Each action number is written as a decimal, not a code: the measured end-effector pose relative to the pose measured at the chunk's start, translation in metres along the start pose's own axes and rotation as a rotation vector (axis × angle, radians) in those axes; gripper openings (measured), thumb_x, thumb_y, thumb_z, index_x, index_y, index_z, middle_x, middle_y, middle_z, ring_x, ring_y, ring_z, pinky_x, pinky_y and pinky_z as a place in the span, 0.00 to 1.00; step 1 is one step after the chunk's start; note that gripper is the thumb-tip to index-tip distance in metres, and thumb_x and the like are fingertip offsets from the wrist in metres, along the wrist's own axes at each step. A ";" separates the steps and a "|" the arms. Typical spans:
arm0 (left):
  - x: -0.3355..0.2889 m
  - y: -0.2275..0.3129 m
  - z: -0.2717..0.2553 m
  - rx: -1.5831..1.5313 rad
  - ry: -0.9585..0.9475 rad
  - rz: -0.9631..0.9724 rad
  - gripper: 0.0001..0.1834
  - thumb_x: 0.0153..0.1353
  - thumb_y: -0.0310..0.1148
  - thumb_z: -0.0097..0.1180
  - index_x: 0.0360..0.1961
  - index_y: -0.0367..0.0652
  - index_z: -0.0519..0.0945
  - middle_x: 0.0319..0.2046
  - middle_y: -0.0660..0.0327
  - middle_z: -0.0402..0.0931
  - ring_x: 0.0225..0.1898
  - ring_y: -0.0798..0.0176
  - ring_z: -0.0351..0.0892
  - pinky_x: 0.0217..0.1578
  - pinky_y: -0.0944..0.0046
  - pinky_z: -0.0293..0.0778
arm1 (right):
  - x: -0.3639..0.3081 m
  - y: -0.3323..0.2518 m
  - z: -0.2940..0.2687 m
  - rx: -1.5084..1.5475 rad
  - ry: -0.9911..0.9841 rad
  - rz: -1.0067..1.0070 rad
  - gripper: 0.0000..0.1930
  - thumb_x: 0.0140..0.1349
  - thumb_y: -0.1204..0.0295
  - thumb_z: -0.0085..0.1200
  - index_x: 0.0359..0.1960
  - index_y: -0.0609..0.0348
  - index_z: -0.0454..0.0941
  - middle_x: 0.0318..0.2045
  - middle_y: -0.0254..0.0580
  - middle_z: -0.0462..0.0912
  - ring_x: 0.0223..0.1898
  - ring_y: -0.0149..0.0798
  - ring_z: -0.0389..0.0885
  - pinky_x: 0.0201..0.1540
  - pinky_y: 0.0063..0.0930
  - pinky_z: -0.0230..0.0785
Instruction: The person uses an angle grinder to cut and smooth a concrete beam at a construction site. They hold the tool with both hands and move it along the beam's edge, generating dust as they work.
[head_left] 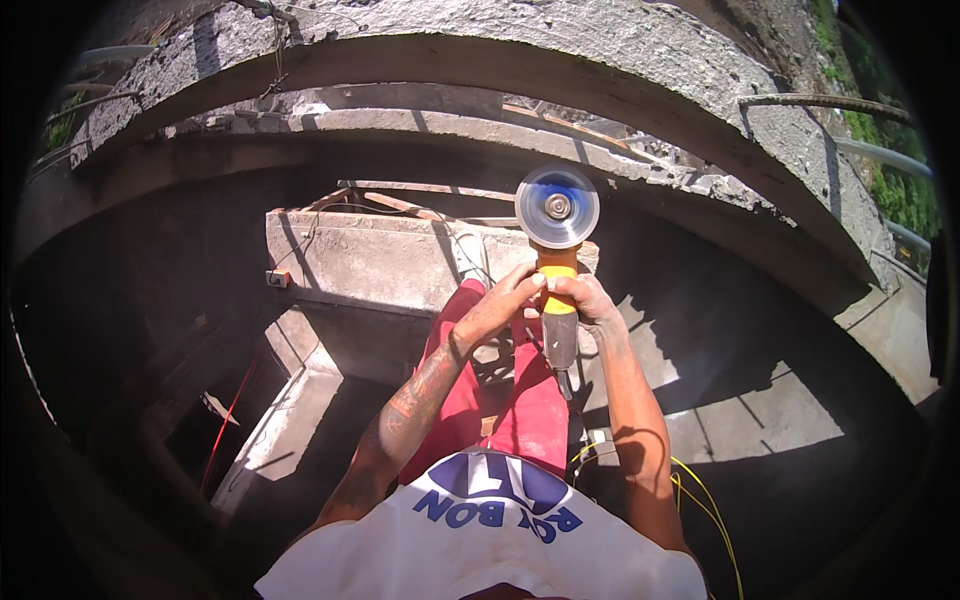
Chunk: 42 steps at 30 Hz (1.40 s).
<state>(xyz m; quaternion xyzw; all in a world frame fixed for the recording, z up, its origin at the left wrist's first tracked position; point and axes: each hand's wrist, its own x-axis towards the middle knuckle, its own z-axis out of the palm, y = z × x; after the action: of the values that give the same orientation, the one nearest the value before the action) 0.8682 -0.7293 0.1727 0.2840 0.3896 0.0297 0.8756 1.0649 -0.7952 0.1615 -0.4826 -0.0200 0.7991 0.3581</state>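
Observation:
Both hands hold an angle grinder [559, 300] with a yellow-orange and dark grey body. Its round disc [534, 208], blue toward the middle with a pale rim, points away from me and looks blurred around the central nut. My left hand [512, 290] is closed on the left side of the body, just behind the head. From the right, my right hand [588, 297] wraps the same part, and the thumbs come close together on top. The grey rear end and its cord hang down toward me. The disc appears apart from the concrete beyond it.
Below the disc lies a concrete beam [365, 262] bearing an orange box [278, 278]. A rusty metal frame [430, 190] stands behind it. Rough concrete edges [640, 40] curve across the far side, with rebar [825, 102] sticking out. A yellow cable [718, 515] trails at right, a red cord [230, 420] at left.

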 end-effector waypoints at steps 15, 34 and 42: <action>0.098 0.011 0.011 -0.645 0.194 0.196 0.27 0.67 0.42 0.61 0.60 0.35 0.74 0.56 0.58 0.77 0.56 0.65 0.76 0.59 0.64 0.73 | 0.018 -0.065 0.004 -1.149 0.219 0.031 0.28 0.45 0.55 0.68 0.47 0.59 0.80 0.37 0.52 0.84 0.37 0.48 0.84 0.41 0.39 0.75; 0.221 0.003 0.064 -0.603 0.187 0.279 0.24 0.62 0.35 0.66 0.55 0.39 0.72 0.46 0.62 0.76 0.49 0.65 0.80 0.50 0.62 0.79 | 0.032 -0.122 -0.079 -1.328 0.468 -0.222 0.30 0.52 0.56 0.63 0.55 0.57 0.73 0.48 0.54 0.83 0.50 0.58 0.83 0.50 0.48 0.76; 0.256 -0.001 0.091 -0.650 0.128 0.352 0.24 0.62 0.34 0.66 0.56 0.42 0.71 0.47 0.61 0.75 0.49 0.65 0.80 0.49 0.61 0.79 | 0.021 -0.138 -0.114 -1.373 0.474 -0.299 0.27 0.53 0.54 0.63 0.51 0.57 0.76 0.47 0.54 0.84 0.50 0.57 0.83 0.51 0.46 0.75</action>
<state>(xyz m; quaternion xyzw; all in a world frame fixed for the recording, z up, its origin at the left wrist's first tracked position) 1.1088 -0.7036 0.0504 0.0513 0.3590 0.3198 0.8754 1.2245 -0.7160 0.1364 -0.7497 -0.5026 0.4237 0.0756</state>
